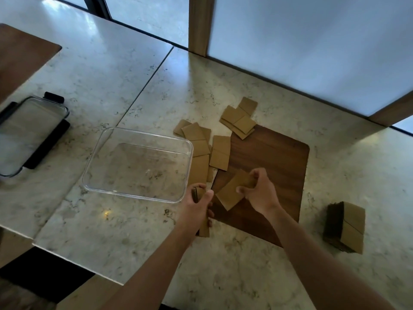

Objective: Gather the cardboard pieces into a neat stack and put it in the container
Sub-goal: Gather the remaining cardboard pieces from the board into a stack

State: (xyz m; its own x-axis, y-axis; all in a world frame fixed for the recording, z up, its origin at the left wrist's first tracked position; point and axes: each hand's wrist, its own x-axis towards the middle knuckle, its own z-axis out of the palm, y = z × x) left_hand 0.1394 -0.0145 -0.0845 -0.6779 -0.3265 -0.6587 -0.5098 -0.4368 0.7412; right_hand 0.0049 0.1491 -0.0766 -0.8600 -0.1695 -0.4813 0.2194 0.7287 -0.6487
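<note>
Meanwhile, left hand grips a small cardboard stack; right hand pinches one cardboard piece.

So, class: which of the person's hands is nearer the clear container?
Left. The left hand, gripping a few cardboard pieces, sits right at the clear container's near right corner. The right hand, holding one piece, is farther right over the wooden mat.

Matt brown cardboard pieces lie beside a clear, glossy plastic container, on a smooth dark wood mat over the polished, mottled stone tabletop.
</note>
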